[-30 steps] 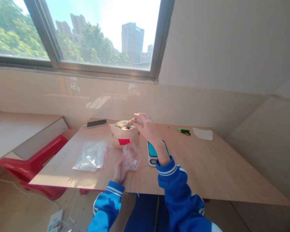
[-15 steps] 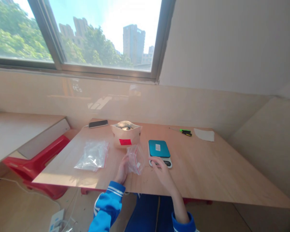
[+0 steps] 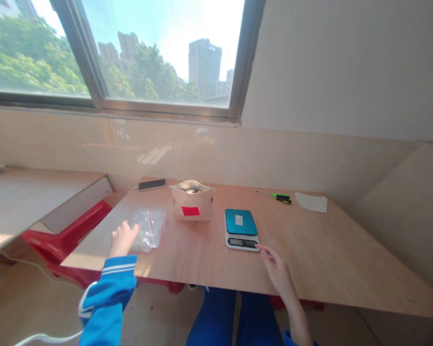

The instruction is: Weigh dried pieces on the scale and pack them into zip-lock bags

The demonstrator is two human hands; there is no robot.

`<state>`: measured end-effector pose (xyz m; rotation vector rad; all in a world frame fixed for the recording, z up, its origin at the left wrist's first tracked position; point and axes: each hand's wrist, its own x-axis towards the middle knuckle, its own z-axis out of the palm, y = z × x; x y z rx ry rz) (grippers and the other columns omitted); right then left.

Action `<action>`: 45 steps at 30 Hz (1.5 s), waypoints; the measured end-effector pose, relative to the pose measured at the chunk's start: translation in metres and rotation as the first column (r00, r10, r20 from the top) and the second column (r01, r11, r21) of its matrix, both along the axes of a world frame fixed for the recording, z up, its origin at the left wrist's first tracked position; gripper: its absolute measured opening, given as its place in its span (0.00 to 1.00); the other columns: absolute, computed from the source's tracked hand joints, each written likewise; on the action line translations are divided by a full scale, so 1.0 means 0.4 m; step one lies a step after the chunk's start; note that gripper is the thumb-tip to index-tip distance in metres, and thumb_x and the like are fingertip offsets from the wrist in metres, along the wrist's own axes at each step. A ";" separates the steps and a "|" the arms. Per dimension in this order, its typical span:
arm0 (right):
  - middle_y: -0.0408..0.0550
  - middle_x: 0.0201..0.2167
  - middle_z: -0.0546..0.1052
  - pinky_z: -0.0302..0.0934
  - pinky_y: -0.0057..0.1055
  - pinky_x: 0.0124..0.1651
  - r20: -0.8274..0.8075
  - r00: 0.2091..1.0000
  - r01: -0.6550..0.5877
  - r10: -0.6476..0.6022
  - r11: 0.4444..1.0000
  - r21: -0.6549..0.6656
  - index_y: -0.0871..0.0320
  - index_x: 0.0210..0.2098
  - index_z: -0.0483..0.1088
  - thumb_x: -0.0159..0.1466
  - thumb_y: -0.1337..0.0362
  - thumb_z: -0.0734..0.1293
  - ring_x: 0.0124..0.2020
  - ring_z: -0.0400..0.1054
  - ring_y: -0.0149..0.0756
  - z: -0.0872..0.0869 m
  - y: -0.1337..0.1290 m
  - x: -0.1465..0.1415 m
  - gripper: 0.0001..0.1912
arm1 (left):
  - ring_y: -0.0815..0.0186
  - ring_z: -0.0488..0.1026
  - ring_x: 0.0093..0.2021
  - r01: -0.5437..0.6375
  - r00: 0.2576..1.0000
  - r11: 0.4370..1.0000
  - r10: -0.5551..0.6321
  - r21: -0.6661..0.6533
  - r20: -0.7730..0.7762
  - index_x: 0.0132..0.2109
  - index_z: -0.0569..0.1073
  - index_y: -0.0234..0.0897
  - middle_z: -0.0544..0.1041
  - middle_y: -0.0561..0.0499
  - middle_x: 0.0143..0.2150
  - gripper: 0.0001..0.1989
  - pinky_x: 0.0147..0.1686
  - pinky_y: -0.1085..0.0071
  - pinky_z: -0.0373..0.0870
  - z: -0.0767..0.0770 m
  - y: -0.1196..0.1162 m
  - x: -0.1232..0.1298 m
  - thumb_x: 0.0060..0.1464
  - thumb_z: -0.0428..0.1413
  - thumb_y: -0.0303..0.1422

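A kitchen scale with a teal top and a white base lies on the table. My right hand touches the right end of its button panel with a fingertip, its fingers extended and holding nothing. On the left, clear plastic zip bags with red edges lie flat. My left hand is over their left side, fingers apart, with nothing visible in it. Between bags and scale, farther back, an open paper pouch with a red label stands upright; its contents are hard to make out.
A phone with a cable lies at the back left. Two screwdrivers and a white sheet are at the back right of the table. Beyond the left edge stands a red stool.
My left hand has moved left from the front of the pouch to the flat bags; the bag beside it is gone from there. My right hand has shifted right and forward-edge-ward along the scale's panel.
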<state>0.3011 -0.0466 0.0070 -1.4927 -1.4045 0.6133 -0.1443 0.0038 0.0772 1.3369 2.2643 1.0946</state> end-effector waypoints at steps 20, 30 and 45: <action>0.60 0.36 0.77 0.65 0.48 0.45 0.185 0.935 0.281 -0.301 0.951 0.129 0.60 0.35 0.75 0.59 0.54 0.57 0.39 0.71 0.48 -0.195 0.003 0.126 0.20 | 0.55 0.43 0.71 0.285 0.819 0.871 -0.438 -0.399 -0.371 0.68 0.55 0.43 0.52 0.51 0.71 0.27 0.67 0.53 0.40 -0.265 0.128 0.006 0.64 0.37 0.36; 0.56 0.35 0.77 0.65 0.43 0.43 0.213 0.933 0.254 -0.291 0.949 0.185 0.57 0.30 0.75 0.59 0.59 0.58 0.38 0.70 0.45 -0.192 -0.006 0.116 0.16 | 0.62 0.43 0.71 0.205 0.848 0.920 -0.337 -0.333 -0.408 0.69 0.49 0.29 0.46 0.41 0.73 0.30 0.68 0.59 0.37 -0.275 0.127 0.008 0.64 0.35 0.38; 0.57 0.36 0.74 0.60 0.43 0.44 0.422 0.823 0.318 -0.379 0.925 0.210 0.59 0.33 0.72 0.61 0.65 0.55 0.39 0.65 0.48 -0.180 -0.010 0.059 0.14 | 0.69 0.59 0.66 0.245 0.872 0.942 -0.317 -0.227 -0.373 0.60 0.65 0.38 0.64 0.48 0.66 0.25 0.65 0.66 0.51 -0.239 0.119 -0.004 0.64 0.31 0.30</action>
